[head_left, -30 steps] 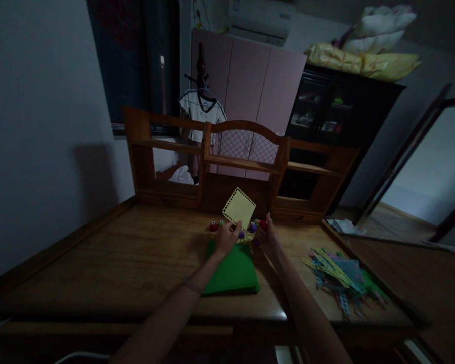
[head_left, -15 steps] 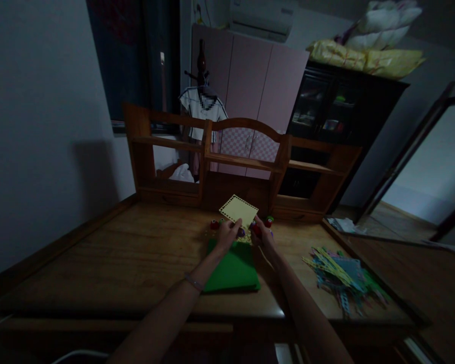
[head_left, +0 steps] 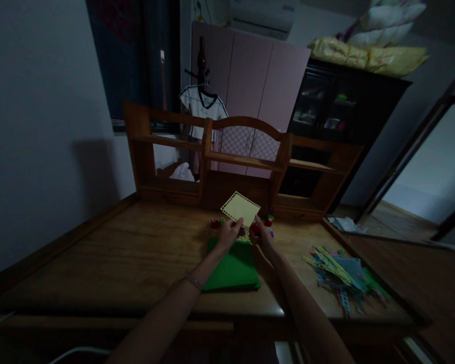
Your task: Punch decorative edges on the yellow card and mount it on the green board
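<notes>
A pale yellow sheet (head_left: 240, 207) with small dark marks or holes along its edges is held up above the desk. My left hand (head_left: 229, 233) pinches its lower edge with thumb and fingers. On the sheet's right side, my right hand (head_left: 262, 235) is closed round a small red object (head_left: 255, 227), close to the sheet's lower right corner. Beneath my wrists lies a green folded sheet or stack (head_left: 233, 268). Little yellow bits (head_left: 245, 236) are scattered just behind it, partly hidden by my hands.
Small round red (head_left: 214, 222), green (head_left: 222, 221) and purple (head_left: 270, 232) items stand behind my hands, with a red and green one (head_left: 269, 220) at right. A heap of cut coloured strips (head_left: 337, 270) lies on the desk's right. A wooden shelf (head_left: 242, 161) rises behind.
The yellow sheet has moved very slightly up and to the right, still in my left hand. Both hands otherwise keep nearly the same place and hold.
</notes>
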